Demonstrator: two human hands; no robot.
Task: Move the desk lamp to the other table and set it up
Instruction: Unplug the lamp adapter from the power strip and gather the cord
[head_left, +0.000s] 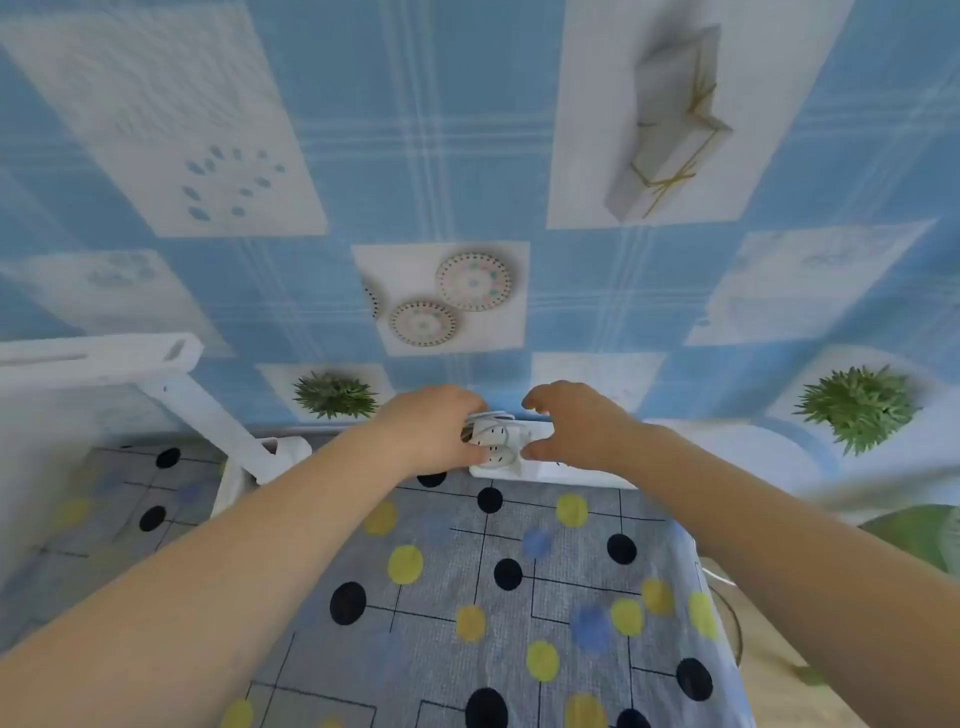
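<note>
My left hand (436, 431) was closed around a white plug and bundled cord (491, 423), pressing it at the white power strip (524, 465) that lay against the wall at the far edge of the table. My right hand (571, 428) hovered just beside it over the strip, fingers curled and apart, thumb touching the strip's face, gripping nothing. The white desk lamp (208, 410) stood to the left of my left hand on the dotted tablecloth (467, 597).
</note>
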